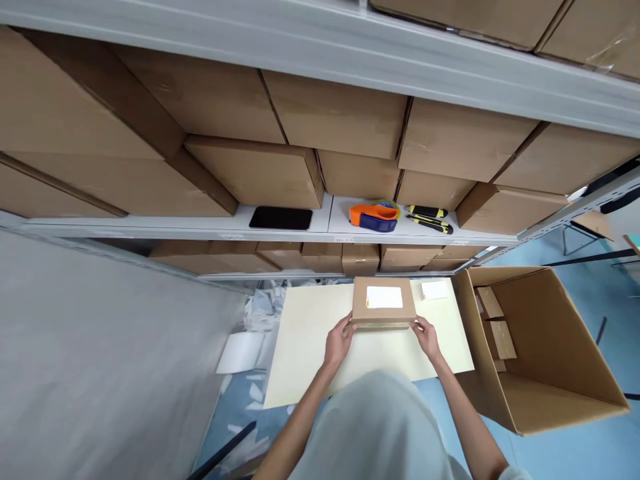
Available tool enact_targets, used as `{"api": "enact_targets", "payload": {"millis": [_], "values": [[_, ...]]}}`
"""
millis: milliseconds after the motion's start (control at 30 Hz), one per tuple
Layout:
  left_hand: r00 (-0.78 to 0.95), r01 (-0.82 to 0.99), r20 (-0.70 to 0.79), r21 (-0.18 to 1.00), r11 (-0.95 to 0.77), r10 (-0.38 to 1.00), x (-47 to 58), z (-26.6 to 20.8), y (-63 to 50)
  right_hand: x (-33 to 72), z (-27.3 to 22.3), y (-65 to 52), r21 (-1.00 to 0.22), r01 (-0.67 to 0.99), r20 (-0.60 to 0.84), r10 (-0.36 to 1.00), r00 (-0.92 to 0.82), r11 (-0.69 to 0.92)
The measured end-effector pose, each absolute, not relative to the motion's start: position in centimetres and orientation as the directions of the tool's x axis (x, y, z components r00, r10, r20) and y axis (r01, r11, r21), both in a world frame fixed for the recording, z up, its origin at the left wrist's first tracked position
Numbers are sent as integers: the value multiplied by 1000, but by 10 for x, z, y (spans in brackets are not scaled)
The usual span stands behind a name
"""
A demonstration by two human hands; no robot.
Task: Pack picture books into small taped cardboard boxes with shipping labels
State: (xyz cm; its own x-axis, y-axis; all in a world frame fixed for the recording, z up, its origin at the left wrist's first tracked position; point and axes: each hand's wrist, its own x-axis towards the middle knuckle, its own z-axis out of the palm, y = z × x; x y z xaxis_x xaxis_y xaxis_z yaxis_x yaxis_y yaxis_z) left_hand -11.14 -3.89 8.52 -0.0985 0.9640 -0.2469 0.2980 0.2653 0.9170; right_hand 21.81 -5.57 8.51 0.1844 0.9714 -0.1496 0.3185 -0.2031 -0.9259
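Note:
A closed brown cardboard box with a white label on its top sits over a pale yellow board. My left hand grips its near left corner, and my right hand has the near right corner. The fingers of both hands are bent around the edges, with the tips partly hidden. Shiny tape seems to run along the box's near side. To the right of the box lies a small white stack or pad, apart from my right hand.
A large open carton at the right contains smaller boxes. On the shelf ahead are a black phone, an orange and blue tape dispenser and yellow-black cutters. Cartons fill the rack; paper scraps lie at left.

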Motion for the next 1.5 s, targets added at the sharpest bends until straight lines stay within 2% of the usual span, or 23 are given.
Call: {"api": "enact_targets", "payload": {"millis": [167, 333, 400, 467, 600, 733, 800, 900, 1000, 1200, 1367, 1500], "values": [[-116, 376, -358, 848, 374, 927, -130, 72, -71, 202, 68, -79, -890, 395, -165, 969, 183, -227], [-129, 474, -327, 809, 347, 936, -148, 74, -67, 205, 83, -74, -805, 523, -217, 960, 179, -279], [-154, 490, -249, 821, 293, 956, -155, 87, -46, 212, 101, -56, -769, 573, -192, 958, 215, -283], [-163, 516, -123, 835, 191, 979, -159, 108, -15, 216, 127, -25, -754, 619, -109, 972, 210, -218], [-64, 578, 212, 804, -137, 975, -146, 177, 63, 201, 206, 62, -588, 793, 230, 973, -24, 159], [23, 611, 488, 684, -399, 872, -109, 258, 140, 156, 295, 149, -364, 817, 434, 857, -276, 447], [70, 631, 575, 607, -482, 815, -90, 288, 169, 132, 326, 186, -283, 827, 436, 833, -341, 487], [96, 674, 616, 538, -506, 782, -71, 308, 192, 102, 349, 225, -208, 890, 253, 901, -352, 406], [110, 713, 606, 504, -487, 788, -66, 304, 193, 83, 352, 243, -176, 931, 70, 947, -312, 320], [115, 748, 587, 480, -459, 801, -71, 293, 168, 75, 352, 248, -169, 937, 41, 952, -303, 306], [57, 710, 613, 529, -464, 788, -78, 302, 124, 93, 333, 209, -171, 920, 72, 935, -347, 354], [-64, 667, 558, 640, -381, 827, -87, 287, 60, 121, 282, 125, -290, 831, 246, 876, -414, 474]]}}
